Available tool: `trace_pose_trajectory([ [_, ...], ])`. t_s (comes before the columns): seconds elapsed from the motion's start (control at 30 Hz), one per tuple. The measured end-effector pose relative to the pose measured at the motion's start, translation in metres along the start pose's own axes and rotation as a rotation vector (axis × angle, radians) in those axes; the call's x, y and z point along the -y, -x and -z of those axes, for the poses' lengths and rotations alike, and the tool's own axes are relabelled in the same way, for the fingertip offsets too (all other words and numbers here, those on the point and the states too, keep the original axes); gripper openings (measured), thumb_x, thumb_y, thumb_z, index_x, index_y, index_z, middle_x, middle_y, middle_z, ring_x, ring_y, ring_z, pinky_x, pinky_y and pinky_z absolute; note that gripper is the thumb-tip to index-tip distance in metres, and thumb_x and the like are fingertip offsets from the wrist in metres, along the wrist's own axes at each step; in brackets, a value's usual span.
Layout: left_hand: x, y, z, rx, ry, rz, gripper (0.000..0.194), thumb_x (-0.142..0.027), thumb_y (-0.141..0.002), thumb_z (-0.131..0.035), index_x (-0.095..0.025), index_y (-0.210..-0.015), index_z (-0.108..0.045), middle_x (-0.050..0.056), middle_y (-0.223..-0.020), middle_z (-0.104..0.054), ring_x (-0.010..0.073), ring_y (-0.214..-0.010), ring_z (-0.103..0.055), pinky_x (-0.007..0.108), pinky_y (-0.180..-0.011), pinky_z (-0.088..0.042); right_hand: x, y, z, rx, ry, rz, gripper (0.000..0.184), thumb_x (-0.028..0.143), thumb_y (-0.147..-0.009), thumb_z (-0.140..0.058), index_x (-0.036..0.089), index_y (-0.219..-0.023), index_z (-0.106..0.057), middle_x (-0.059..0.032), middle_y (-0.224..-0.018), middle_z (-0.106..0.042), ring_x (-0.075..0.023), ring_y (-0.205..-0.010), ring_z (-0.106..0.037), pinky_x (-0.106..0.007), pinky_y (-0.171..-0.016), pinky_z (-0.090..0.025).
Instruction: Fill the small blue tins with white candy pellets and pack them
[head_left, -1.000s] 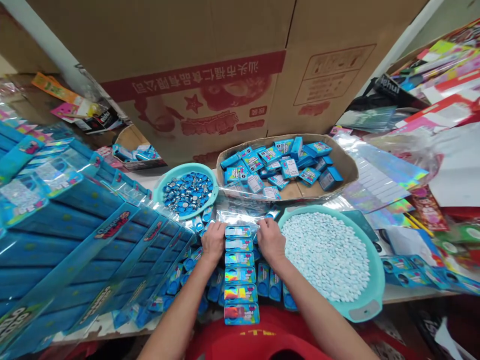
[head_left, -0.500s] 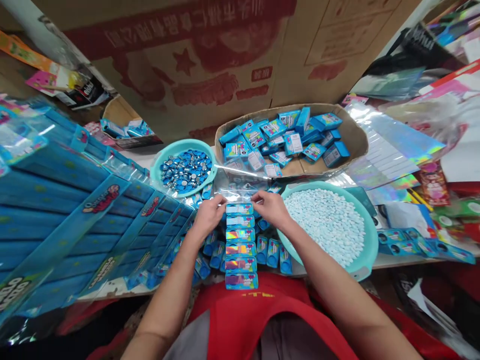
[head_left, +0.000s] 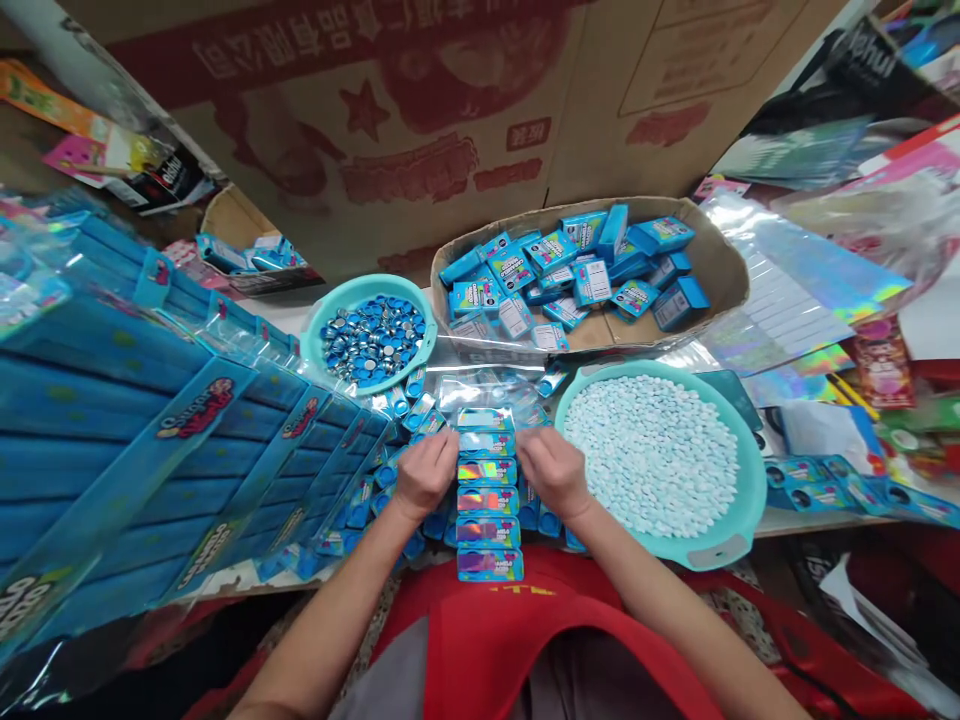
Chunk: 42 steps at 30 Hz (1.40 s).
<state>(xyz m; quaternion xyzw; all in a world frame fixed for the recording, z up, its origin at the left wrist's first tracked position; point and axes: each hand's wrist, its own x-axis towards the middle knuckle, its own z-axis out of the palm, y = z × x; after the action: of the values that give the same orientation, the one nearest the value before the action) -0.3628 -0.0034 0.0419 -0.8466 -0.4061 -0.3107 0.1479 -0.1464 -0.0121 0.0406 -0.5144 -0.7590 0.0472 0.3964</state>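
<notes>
A row of several small blue candy packs (head_left: 489,500) with shiny labels runs from my lap side away from me. A clear plastic bag (head_left: 480,392) lies at the far end of this row, its film creased and glossy. My left hand (head_left: 426,472) is closed beside the left edge of the row, near the second pack from the far end. On the opposite side, my right hand (head_left: 553,468) is likewise closed, with clear film showing by its knuckles. Both hands appear to pinch the bag's edges, though the fingertips are mostly hidden.
Loose blue packs lie under and around the row. Beyond stand a turquoise basin of blue-and-silver pieces (head_left: 367,285) and a cardboard tray (head_left: 731,270) of blue boxes. A turquoise basin of pale candies (head_left: 754,490) is at right; stacked blue display boxes (head_left: 187,450) rise at left.
Both hands have come toward me along the sides of the row, from its far end to about the second pack. Their fingers have curled in tighter.
</notes>
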Motion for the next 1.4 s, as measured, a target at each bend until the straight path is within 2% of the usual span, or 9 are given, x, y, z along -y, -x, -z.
trace_pose_trajectory([
  [0.1, -0.01, 0.023, -0.007, 0.015, 0.135, 0.119, 0.011, -0.013, -0.085, -0.051, -0.017, -0.089, -0.06, 0.005, -0.075, -0.066, 0.0139, -0.068, -0.062, 0.025, -0.063, -0.046, -0.001, 0.018, -0.008, 0.0, -0.128, -0.022, 0.016, 0.016, -0.086, -0.048, 0.022, -0.076, -0.058, -0.004, -0.076, -0.064, -0.0152, -0.075, -0.061, -0.026, -0.066, -0.049],
  [0.17, -0.018, 0.031, -0.018, 0.02, 0.252, 0.37, 0.01, -0.017, -0.086, -0.049, -0.017, -0.085, -0.059, 0.005, -0.073, -0.063, 0.0139, -0.069, -0.061, 0.025, -0.064, -0.047, -0.001, 0.022, -0.014, -0.026, -0.125, -0.082, 0.017, 0.016, -0.086, -0.045, 0.023, -0.077, -0.057, -0.0038, -0.074, -0.062, -0.0162, -0.072, -0.06, -0.029, -0.065, -0.051],
  [0.27, -0.02, 0.031, -0.034, 0.053, 0.501, 0.821, 0.018, -0.025, -0.085, -0.049, -0.016, -0.099, -0.056, 0.01, -0.09, -0.063, 0.0158, -0.078, -0.062, 0.025, -0.06, -0.049, 0.0, 0.021, -0.023, -0.063, -0.127, -0.191, 0.015, 0.016, -0.085, -0.044, 0.023, -0.081, -0.057, -0.0032, -0.073, -0.059, -0.0173, -0.07, -0.058, -0.033, -0.063, -0.051],
  [0.37, -0.008, 0.025, -0.038, 0.206, 0.81, 0.995, 0.034, -0.031, -0.081, -0.053, -0.017, -0.112, -0.055, 0.013, -0.112, -0.06, 0.0187, -0.091, -0.062, 0.024, -0.057, -0.05, 0.004, 0.019, -0.026, -0.086, -0.147, -0.269, 0.014, 0.017, -0.085, -0.045, 0.022, -0.089, -0.058, -0.0031, -0.077, -0.058, -0.0172, -0.071, -0.057, -0.033, -0.064, -0.051],
  [0.53, 0.008, 0.021, -0.03, 0.427, 0.898, 0.919, 0.043, -0.027, -0.076, -0.058, -0.019, -0.118, -0.055, 0.01, -0.114, -0.063, 0.0198, -0.092, -0.064, 0.028, -0.066, -0.053, 0.008, 0.019, -0.032, -0.186, -0.267, -0.46, 0.011, 0.025, -0.084, -0.053, 0.021, -0.093, -0.058, -0.0085, -0.099, -0.052, -0.021, -0.096, -0.055, -0.039, -0.077, -0.052],
  [0.63, 0.0, 0.023, -0.03, 0.36, 0.64, 0.841, 0.031, -0.026, -0.081, -0.053, -0.02, -0.112, -0.059, 0.008, -0.107, -0.067, 0.0196, -0.093, -0.064, 0.031, -0.076, -0.052, 0.009, 0.021, -0.038, -0.208, -0.367, -0.566, 0.015, 0.029, -0.084, -0.054, 0.02, -0.096, -0.054, -0.01, -0.104, -0.048, -0.0205, -0.1, -0.053, -0.036, -0.073, -0.055],
  [0.87, -0.014, 0.016, -0.038, 0.307, 0.341, 0.698, 0.025, -0.025, -0.09, -0.039, -0.018, -0.093, -0.063, 0.01, -0.09, -0.067, 0.02, -0.086, -0.063, 0.031, -0.077, -0.049, 0.001, 0.019, -0.043, -0.039, -0.25, -0.634, 0.018, 0.037, -0.087, -0.046, 0.02, -0.083, -0.05, -0.0032, -0.08, -0.054, -0.0167, -0.071, -0.054, -0.031, -0.064, -0.049],
  [1.23, -0.007, 0.029, -0.041, 0.307, 0.261, 0.557, 0.041, -0.032, -0.094, -0.027, -0.019, -0.068, -0.056, 0.008, -0.065, -0.056, 0.0181, -0.071, -0.057, 0.03, -0.069, -0.046, 0.0, 0.018, -0.038, 0.091, -0.161, -0.536, 0.023, 0.027, -0.087, -0.038, 0.024, -0.064, -0.039, 0.0002, -0.065, -0.046, -0.0167, -0.062, -0.044, -0.029, -0.058, -0.037],
  [1.4, -0.016, 0.021, -0.038, 0.088, 0.507, 0.707, 0.036, -0.039, -0.093, -0.028, -0.019, -0.08, -0.055, 0.012, -0.094, -0.063, 0.0204, -0.097, -0.058, 0.036, -0.086, -0.046, 0.007, 0.011, -0.035, 0.019, -0.184, -0.547, 0.024, 0.034, -0.091, -0.035, 0.025, -0.069, -0.037, -0.0015, -0.072, -0.049, -0.0174, -0.067, -0.048, -0.03, -0.062, -0.041],
])
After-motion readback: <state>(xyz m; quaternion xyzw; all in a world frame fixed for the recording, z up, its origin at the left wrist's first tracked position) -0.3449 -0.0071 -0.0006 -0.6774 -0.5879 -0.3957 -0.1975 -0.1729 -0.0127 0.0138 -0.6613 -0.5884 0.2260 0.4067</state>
